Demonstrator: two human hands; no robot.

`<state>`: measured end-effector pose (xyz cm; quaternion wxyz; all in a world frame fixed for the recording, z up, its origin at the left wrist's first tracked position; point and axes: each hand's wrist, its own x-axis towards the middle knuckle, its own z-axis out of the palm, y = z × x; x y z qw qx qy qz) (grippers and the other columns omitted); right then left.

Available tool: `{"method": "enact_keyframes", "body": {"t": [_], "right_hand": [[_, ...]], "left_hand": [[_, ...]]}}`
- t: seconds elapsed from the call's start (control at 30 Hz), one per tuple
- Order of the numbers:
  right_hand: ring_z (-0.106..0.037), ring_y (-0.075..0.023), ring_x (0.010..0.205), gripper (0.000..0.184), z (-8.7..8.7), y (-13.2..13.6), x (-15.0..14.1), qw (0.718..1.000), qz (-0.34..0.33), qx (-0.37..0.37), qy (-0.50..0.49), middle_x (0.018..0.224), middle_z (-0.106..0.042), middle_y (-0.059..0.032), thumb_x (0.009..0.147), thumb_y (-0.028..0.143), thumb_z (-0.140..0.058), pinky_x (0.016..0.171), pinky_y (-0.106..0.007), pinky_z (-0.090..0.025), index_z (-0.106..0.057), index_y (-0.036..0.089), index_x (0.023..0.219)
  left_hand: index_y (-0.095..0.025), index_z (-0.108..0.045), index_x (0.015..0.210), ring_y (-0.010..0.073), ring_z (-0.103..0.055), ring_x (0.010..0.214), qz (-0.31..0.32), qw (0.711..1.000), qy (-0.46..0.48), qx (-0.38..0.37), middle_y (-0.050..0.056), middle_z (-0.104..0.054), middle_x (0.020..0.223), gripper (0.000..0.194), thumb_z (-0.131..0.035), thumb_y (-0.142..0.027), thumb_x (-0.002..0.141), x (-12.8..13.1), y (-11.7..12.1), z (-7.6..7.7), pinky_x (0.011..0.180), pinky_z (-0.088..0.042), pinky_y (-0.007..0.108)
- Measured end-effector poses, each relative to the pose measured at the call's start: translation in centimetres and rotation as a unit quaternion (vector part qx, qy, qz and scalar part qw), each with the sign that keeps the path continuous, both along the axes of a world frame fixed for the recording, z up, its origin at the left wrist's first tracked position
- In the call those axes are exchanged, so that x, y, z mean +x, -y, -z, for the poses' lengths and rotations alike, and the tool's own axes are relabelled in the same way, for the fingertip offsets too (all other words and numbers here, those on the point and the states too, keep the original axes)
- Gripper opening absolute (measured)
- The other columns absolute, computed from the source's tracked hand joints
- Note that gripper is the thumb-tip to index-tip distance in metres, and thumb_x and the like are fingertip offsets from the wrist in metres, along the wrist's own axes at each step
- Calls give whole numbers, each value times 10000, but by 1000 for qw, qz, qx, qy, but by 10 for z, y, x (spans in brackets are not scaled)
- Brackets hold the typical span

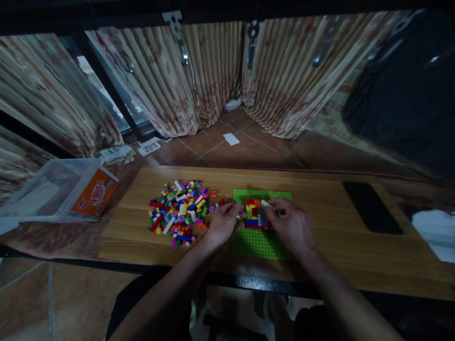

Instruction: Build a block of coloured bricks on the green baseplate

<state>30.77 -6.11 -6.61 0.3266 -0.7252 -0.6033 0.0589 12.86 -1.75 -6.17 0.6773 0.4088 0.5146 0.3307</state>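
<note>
A green studded baseplate (261, 244) lies on the wooden table, and a block of red, yellow, orange and blue toy bricks (254, 215) is built up on it. My right hand (291, 225) is at the right side of this block, its fingers closed on a small white brick (265, 203) at the top right corner. My left hand (224, 221) is closed at the plate's left edge, just left of the block. Something small and pale shows at its fingertips, too blurred to name. A large pile of loose bricks (183, 210) spreads out to the left.
A black phone-like slab (372, 207) rests on the table (330, 189) at right. Left of the table stands a clear plastic bin (46, 189) with an orange label. Patterned curtains (213, 76) hang beyond, and a white paper (231, 139) lies on the tiled floor.
</note>
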Motion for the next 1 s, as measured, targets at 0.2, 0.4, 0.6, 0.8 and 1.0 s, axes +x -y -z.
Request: {"method": "enact_keyframes", "body": {"t": [0.2,0.4,0.6,0.8,1.0], "right_hand": [[-622,-227,776,231,6,1,-9,998,3,17,65,833,-714,-66,878,358,-539,720,-340,-457,-705,199,902],[-610,-220,774,231,11,0,-13,998,-49,4,48,822,-693,-58,846,388,-607,721,-339,-472,-699,205,955],[-611,-205,751,260,9,0,-4,997,-63,-3,-37,838,-685,-56,859,436,-581,703,-341,-484,-693,210,919],[-617,-244,924,305,16,-14,11,997,-53,30,-46,969,-694,-96,904,390,-478,836,-408,-478,-694,195,996],[-597,-243,1004,299,28,-17,12,993,-88,-3,-82,1050,-688,-90,895,388,-484,934,-449,-437,-692,217,1026]], "left_hand": [[-146,-663,872,84,-528,467,23,999,-42,-1,14,-646,685,278,-493,-363,904,0,2,3,463,-362,203],[-156,-665,870,83,-514,465,47,997,-54,5,-8,-616,671,271,-481,-354,887,1,2,1,467,-353,206],[-156,-655,854,87,-520,469,51,998,-43,12,-10,-610,664,267,-477,-354,881,1,2,4,476,-351,216],[-159,-648,842,89,-522,470,56,997,-49,13,-14,-613,660,257,-478,-347,880,2,0,8,476,-353,221],[-161,-609,796,83,-509,455,67,997,-41,20,-27,-599,641,233,-476,-334,876,3,0,12,468,-344,219]]}}
